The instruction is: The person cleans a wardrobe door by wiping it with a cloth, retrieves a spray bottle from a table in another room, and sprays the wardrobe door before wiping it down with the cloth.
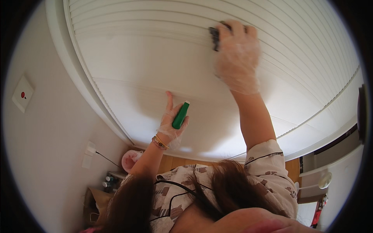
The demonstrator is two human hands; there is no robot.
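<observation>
My right hand [239, 52], in a thin clear plastic glove, is raised against the ribbed part of a white panel door [174, 58]. Its fingers are closed on a dark object [215, 38], perhaps a brush or cloth; blur hides its exact kind. Lower and to the left, my left hand [174, 118], gloved the same way, holds a green plastic bottle [180, 116] with a pale tip pointing up. The left thumb or a finger stretches up near the smooth part of the door. Bracelets circle the left wrist.
A wall plate [23, 93] with a red spot is on the left wall. Below it, a white plug [90, 148] has a black cable. Near the lower left are a pink and white round object [131, 160], small capped bottles [107, 181] and a brown paper bag [100, 201].
</observation>
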